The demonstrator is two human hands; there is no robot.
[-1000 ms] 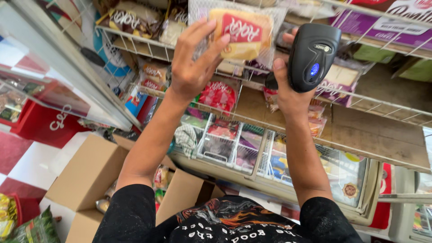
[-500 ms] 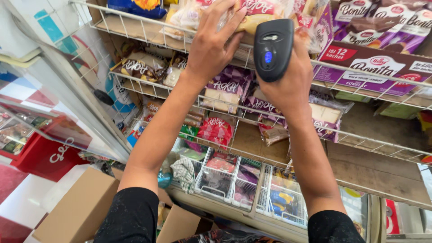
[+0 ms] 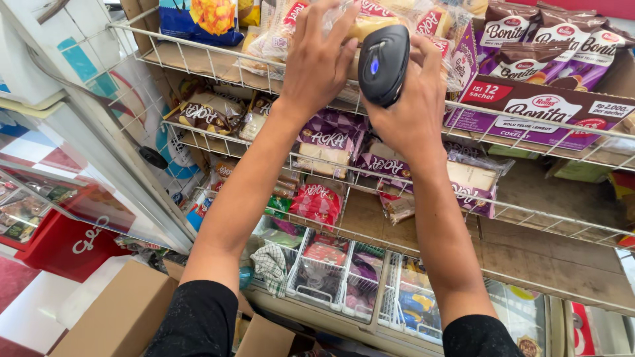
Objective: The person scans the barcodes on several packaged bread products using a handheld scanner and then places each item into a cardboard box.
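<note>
Landmark: top wire shelf; left of your hands on it, a blue-and-yellow snack bag; your left hand is spread flat over a clear-wrapped bread pack on that shelf's front edge; right hand just beside it, clamped round a black handheld scanner, blue light showing; brown sachets sit further right, same shelf.

Both your arms raised and stretched forward, black sleeves at the upper arms, your left hand spread flat with fingers splayed upward, your right hand closed in a grip, wrist bent back, hands just beside each other.
</note>
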